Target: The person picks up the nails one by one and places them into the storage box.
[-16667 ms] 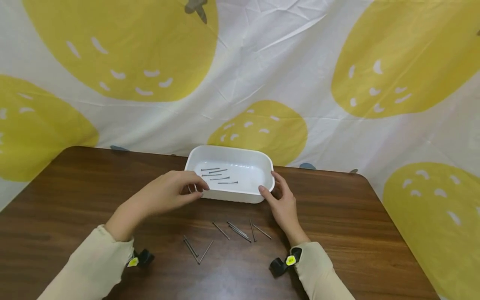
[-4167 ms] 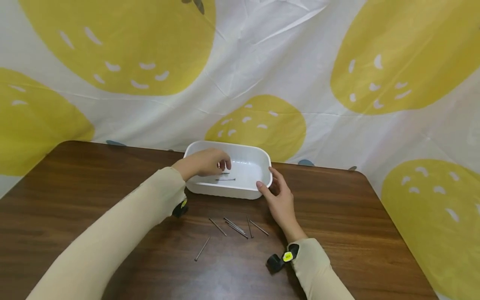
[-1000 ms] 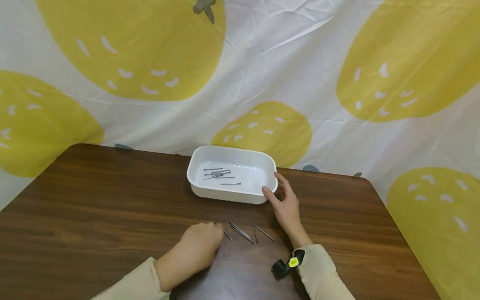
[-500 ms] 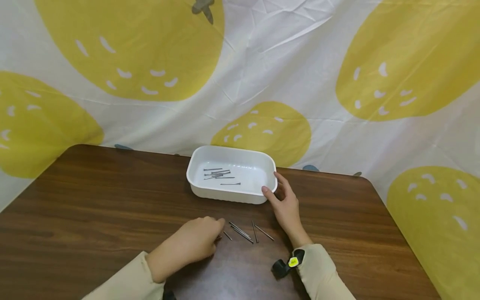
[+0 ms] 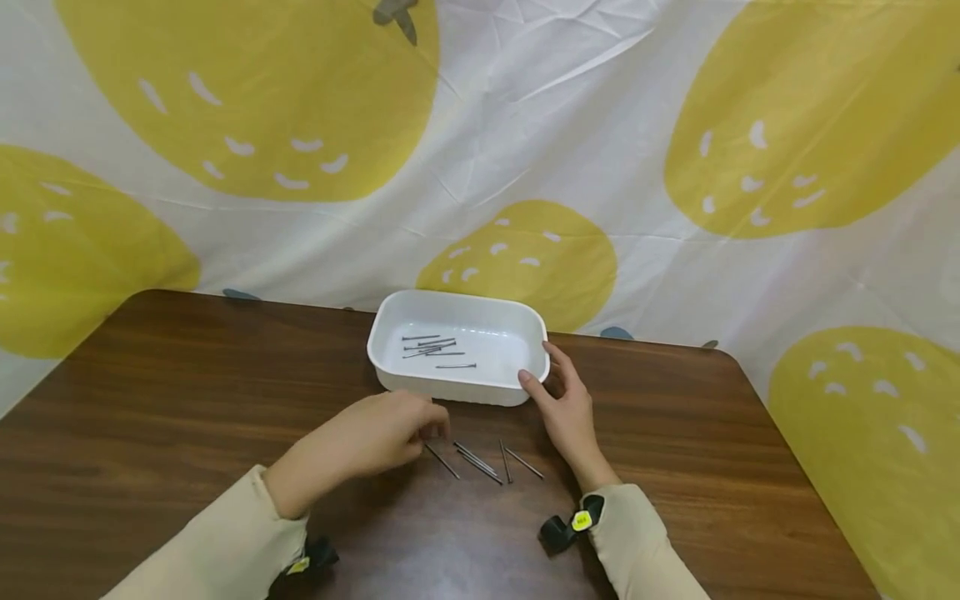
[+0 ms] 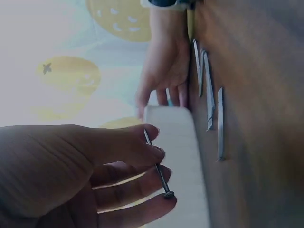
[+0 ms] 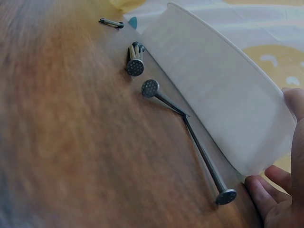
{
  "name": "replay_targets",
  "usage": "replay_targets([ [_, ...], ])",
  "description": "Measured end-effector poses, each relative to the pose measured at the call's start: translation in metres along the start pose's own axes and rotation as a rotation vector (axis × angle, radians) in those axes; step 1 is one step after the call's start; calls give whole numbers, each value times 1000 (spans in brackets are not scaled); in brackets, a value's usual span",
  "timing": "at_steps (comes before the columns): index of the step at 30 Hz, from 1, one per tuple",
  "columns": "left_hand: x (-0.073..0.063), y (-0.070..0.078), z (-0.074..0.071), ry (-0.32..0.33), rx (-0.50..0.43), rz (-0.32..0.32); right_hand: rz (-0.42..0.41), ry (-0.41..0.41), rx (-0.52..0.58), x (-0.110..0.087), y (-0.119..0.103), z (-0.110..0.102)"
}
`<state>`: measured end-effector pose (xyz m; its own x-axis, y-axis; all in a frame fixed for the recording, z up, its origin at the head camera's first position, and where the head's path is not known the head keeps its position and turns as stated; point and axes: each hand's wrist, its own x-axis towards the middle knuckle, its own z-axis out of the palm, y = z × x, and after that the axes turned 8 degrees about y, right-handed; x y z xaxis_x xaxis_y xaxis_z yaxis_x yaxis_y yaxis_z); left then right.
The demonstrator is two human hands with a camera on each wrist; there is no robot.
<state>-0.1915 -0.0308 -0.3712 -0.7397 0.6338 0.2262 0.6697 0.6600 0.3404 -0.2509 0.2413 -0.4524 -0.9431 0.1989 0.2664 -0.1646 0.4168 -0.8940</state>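
Observation:
My left hand [image 5: 367, 442] is just in front of the white plastic tray [image 5: 465, 392]. In the left wrist view it pinches a steel nail [image 6: 162, 177] between thumb and fingers, the flat head pointing down in that picture; the head view hides this nail. My right hand [image 5: 572, 417] grips the tray's right front corner, thumb on the rim and fingers along the outer side. Several nails [image 5: 431, 346] lie inside the tray, mostly crossing each other towards its left. On the table, a single nail [image 5: 442, 461] lies beneath my left hand, beside a bunch of nails [image 5: 478, 463].
Two nails [image 5: 522, 462] meet at an angle on the table near my right wrist. The brown wooden table [image 5: 187, 400] ends at a white cloth [image 5: 480, 150] printed with yellow fruit, right behind the tray.
Over the whole span, nails in the tray have increased and those on the table decreased. In the last second my left hand rose from the table towards the tray; the right hand kept its grip.

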Motion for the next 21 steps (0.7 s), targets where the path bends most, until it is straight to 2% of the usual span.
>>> replay_targets([
  [4, 9, -1, -14, 48, 96, 84, -1, 5, -2, 0, 1, 0],
  [7, 15, 0, -22, 71, 167, 106, 0, 4, -7, 0, 2, 0],
  [10, 23, 2, -29, 68, 223, 94, 0, -2, -7, 0, 1, 0],
  [14, 38, 2, -36, 39, 244, 72, -2, -3, -1, -1, -1, 0],
  [17, 50, -2, -37, 18, 242, 67, 1, 1, -1, -1, -1, 0],
  [21, 64, -11, -35, 27, 248, 79, 6, 2, -5, -1, -1, 0],
])
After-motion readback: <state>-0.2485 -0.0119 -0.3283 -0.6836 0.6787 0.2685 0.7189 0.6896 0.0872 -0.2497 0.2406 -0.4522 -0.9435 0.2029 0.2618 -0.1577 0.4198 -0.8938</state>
